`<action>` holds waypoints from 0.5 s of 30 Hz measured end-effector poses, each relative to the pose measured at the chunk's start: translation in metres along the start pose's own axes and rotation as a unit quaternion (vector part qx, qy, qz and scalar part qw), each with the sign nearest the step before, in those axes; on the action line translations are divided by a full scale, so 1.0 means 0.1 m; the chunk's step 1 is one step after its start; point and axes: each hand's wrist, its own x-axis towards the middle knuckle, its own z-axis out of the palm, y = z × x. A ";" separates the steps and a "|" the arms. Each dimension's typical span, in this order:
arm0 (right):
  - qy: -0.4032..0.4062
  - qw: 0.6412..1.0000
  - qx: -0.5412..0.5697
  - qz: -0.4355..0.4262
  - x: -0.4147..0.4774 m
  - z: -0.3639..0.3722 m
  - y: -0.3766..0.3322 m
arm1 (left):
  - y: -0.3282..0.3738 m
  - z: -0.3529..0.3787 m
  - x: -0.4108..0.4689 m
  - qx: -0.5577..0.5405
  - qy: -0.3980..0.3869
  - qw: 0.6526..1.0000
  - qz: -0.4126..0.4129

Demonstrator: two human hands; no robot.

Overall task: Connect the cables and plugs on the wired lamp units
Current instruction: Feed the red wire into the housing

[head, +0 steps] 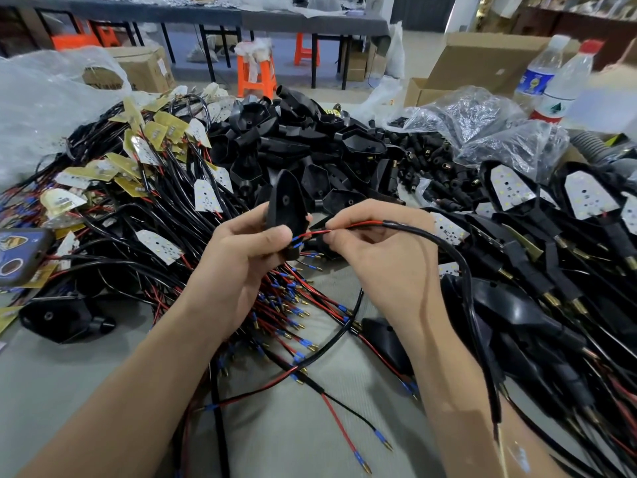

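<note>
My left hand (241, 257) grips a black plastic lamp housing (286, 203), held upright above the table. My right hand (382, 250) pinches the red and black wires (320, 232) of a black sheathed cable (451, 257). The wires' blue-sleeved ends sit at the housing's lower neck, by my left thumb. The cable curves off to the right and down over my right forearm. Whether the wire ends are inside the neck is hidden by my fingers.
Left lies a heap of wired LED boards (144, 174). Empty black housings (303, 146) pile up behind, assembled lamp units (551, 215) to the right. Loose bullet-tipped wires (293, 315) lie under my hands. A phone (20, 253) sits far left, water bottles (551, 81) far right.
</note>
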 end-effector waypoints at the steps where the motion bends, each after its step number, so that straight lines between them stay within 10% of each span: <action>1: -0.005 1.000 0.000 -0.002 0.00 0.00 0.00 | 0.01 0.01 0.00 -0.003 0.002 1.000 0.002; 15: -0.138 0.990 0.037 -0.019 0.06 -0.07 -0.01 | -0.03 0.06 -0.04 0.158 -0.007 0.987 0.000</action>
